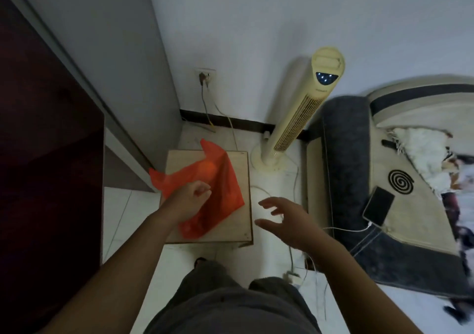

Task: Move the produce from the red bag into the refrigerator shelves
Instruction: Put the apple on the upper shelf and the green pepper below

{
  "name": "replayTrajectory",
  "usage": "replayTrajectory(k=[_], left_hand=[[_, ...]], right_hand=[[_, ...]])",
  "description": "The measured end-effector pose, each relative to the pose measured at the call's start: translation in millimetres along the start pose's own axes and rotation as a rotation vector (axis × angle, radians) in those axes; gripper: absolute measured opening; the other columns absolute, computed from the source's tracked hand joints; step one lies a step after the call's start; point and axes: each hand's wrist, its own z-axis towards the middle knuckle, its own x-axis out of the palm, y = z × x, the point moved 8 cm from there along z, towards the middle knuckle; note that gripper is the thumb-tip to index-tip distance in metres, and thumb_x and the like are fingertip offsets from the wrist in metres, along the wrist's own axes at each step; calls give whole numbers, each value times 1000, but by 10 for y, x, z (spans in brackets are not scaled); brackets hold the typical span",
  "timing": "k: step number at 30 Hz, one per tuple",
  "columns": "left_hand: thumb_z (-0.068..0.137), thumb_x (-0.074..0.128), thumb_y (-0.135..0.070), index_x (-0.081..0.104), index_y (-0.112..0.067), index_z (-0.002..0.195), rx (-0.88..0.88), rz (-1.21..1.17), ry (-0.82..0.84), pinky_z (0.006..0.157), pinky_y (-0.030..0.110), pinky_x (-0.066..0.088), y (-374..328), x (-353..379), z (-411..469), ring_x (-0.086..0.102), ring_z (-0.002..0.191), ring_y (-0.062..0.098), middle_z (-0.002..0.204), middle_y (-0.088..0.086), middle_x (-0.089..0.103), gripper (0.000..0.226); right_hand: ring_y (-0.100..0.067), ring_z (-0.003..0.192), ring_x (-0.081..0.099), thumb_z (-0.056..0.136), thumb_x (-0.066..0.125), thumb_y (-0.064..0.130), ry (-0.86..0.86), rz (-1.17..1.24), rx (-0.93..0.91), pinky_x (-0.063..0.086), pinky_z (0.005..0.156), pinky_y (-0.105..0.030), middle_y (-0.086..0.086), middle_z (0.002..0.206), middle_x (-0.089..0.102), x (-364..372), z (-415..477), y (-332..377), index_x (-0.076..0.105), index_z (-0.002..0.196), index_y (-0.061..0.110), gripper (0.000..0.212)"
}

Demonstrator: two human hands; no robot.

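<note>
Lying crumpled on the small wooden table (239,164), the red bag (225,192) is overlapped at its near edge by the left hand (189,199), fingers curled; whether film is pinched cannot be told. An orange round item (208,168) is seen through the plastic. The right hand (284,218) is held spread and empty, just beside the table.

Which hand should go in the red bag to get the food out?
Probably the right hand: it is open and free, hovering beside the wooden stand. The left hand seems busy pinching the red bag, so it can hold it open.
</note>
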Motion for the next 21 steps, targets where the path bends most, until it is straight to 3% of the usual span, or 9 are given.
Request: replayTrajectory(k=[3,6,9,13,16,21], left_hand=[[93,52,-30,60,-23,112,-38,-6,-16,82,29,50,84,-191,264,57,105,13,116,-3,62,22],[92,54,-29,60,-24,108,-61,6,-34,82,25,46,161,-304,409,57,108,14,114,-3,62,18],[93,53,-32,57,-19,120,-81,101,-40,88,23,39,266,-441,572,52,116,17,125,0,55,31],[89,54,-35,55,-14,124,-188,128,-229,97,34,41,527,-817,759,52,115,29,129,11,52,41],[89,58,-26,57,-14,121,-313,98,-389,95,34,40,777,-962,829,52,115,29,126,11,53,34],[89,58,-26,57,-21,118,-434,56,-450,89,32,45,1106,-797,1147,54,110,24,121,5,55,30]], right_hand=[[-4,104,49,82,64,42,44,-27,-42,39,82,-17,10,128,51,-33,389,232,51,124,28,46],[-8,108,50,83,65,40,129,-65,-73,43,88,-22,7,130,52,-7,778,373,53,122,26,44],[-10,111,50,84,64,38,221,-109,-93,43,90,-24,5,132,50,9,1271,475,52,124,26,43],[-12,105,52,89,58,35,346,-196,-237,44,81,-21,2,124,55,47,2056,731,54,121,22,36],[-17,110,54,88,59,36,380,-219,-255,47,88,-30,1,123,55,100,2698,793,52,126,21,41],[-21,114,51,86,62,34,500,-339,-345,41,91,-29,-5,129,52,435,3616,717,51,128,17,47]])
